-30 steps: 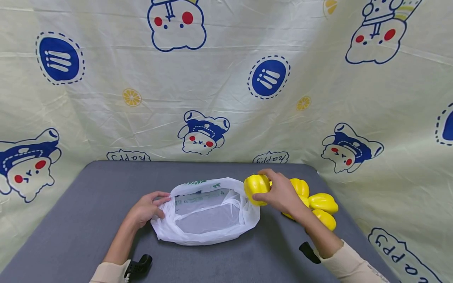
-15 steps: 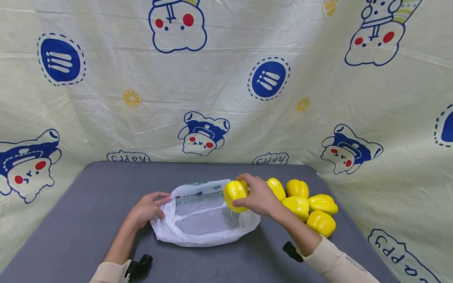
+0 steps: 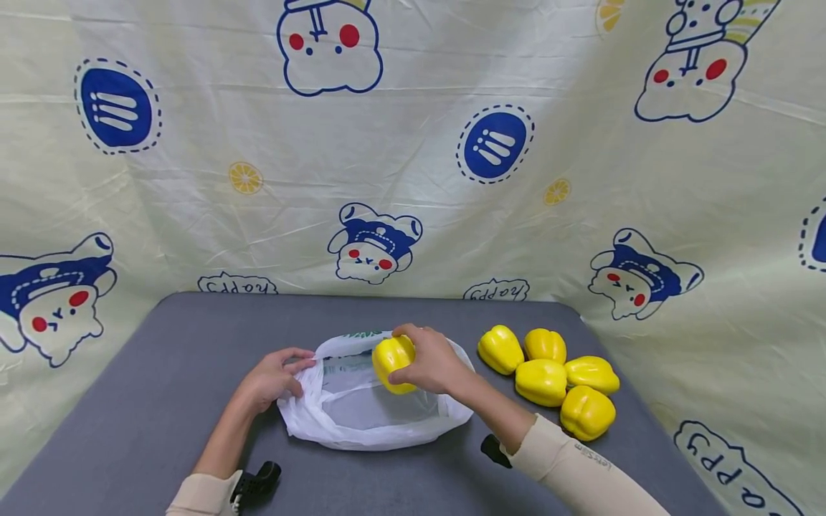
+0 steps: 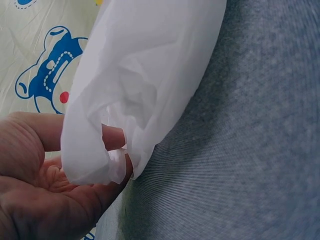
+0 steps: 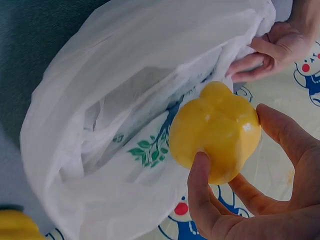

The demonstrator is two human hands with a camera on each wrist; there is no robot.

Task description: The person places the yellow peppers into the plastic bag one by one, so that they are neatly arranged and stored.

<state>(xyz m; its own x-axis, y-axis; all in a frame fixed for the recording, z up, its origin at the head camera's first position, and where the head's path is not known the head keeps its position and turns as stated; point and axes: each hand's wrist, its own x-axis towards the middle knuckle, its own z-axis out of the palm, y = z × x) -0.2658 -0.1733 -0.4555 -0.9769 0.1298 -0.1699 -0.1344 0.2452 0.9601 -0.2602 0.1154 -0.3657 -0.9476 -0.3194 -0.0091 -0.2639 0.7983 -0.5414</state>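
Observation:
A white plastic bag with green print lies with its mouth spread on the grey table. My left hand grips the left end of its rim; in the left wrist view the thumb and fingers pinch the thin film. Over the bag's mouth, my right hand holds a yellow bell pepper between thumb and fingers. The right wrist view shows this bell pepper in the fingertips, in front of the bag's opening. Leaf print shows on the bag's inner wall.
Several yellow bell peppers sit grouped to the right of the bag, beyond my right forearm. The grey table ends at a patterned cloth backdrop behind. Black straps are worn at both wrists.
My right hand has carried the bell pepper leftward, from the bag's right rim to over its mouth. The left hand keeps its grip on the rim. More of the grouped peppers now show.

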